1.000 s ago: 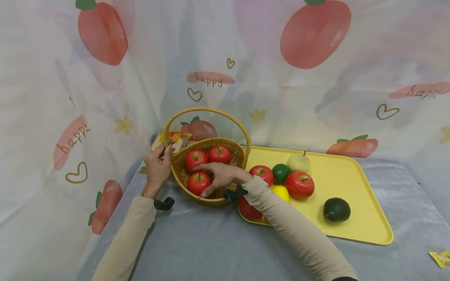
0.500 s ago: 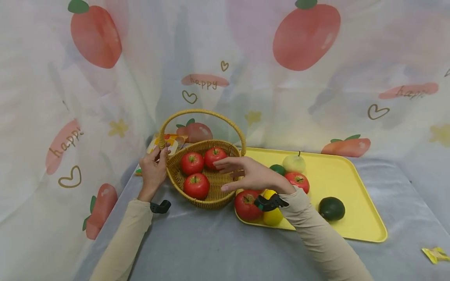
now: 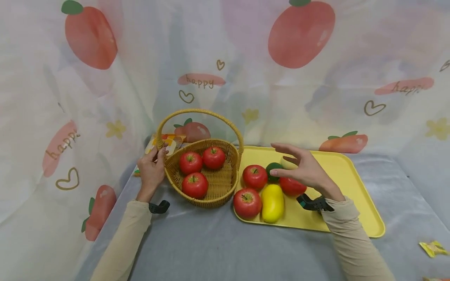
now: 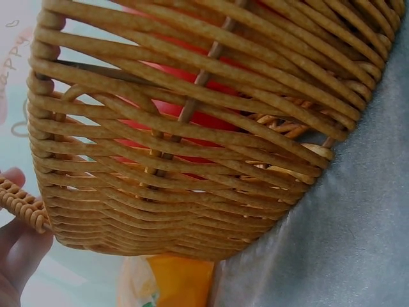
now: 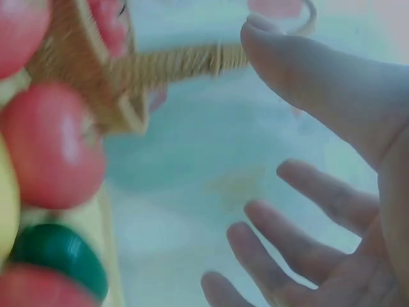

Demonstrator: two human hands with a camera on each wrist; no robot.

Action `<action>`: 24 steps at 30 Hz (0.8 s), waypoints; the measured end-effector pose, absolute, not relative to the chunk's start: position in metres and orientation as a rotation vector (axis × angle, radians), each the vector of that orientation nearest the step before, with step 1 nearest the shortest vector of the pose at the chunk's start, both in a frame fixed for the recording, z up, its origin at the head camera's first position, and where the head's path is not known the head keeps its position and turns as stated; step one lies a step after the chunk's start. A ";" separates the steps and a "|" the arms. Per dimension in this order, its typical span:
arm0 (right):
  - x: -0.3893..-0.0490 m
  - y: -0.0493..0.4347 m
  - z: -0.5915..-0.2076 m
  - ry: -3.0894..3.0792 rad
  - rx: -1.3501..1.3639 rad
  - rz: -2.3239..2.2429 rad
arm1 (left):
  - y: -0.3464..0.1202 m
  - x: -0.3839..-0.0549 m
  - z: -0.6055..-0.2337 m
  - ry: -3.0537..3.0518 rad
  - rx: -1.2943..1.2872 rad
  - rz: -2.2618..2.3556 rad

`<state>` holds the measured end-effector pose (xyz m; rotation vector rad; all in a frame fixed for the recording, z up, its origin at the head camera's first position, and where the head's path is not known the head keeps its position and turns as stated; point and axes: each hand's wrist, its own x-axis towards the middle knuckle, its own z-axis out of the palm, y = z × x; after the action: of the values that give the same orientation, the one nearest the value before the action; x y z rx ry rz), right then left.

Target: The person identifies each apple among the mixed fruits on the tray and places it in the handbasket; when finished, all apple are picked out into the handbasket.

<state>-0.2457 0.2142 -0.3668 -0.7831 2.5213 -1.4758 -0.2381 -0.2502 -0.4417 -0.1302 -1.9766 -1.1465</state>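
Observation:
My left hand (image 3: pixel 152 171) pinches the left foot of the handle of a wicker basket (image 3: pixel 221 186). In the left wrist view, finger and thumb sit on either side of the handle (image 4: pixel 22 204). Three red apples (image 3: pixel 195 185) lie in the basket. Above the yellow tray (image 3: pixel 351 183), my right hand (image 3: pixel 304 166) hovers with spread fingers, holding nothing. Beneath or beside it are a red apple (image 3: pixel 291 187), a dark green fruit (image 3: pixel 272 171) and a pale pear (image 3: pixel 288 163), mostly covered by the hand. Two more apples (image 3: pixel 247 203) and a yellow mango (image 3: pixel 272 203) lie at the tray's left end.
Behind the basket's left side lies a food packet (image 3: pixel 172 143). A small yellow wrapped sweet (image 3: pixel 433 248) is on the grey cloth (image 3: pixel 218 249) at the far right. A printed curtain (image 3: pixel 246 47) hangs close behind basket and tray.
The right hand has left the apples in the basket and moved right, over the tray. The dark avocado is now hidden by the right arm. The left hand has stayed on the handle.

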 end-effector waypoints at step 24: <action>-0.236 0.273 -0.412 2.834 -0.673 -0.991 | -0.249 -0.235 -0.446 -1.957 -0.146 -1.162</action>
<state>-0.2359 0.2731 -0.4121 -0.6733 2.8337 -0.9906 -0.2351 -0.2489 -0.4457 -0.1457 -1.9566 -1.1622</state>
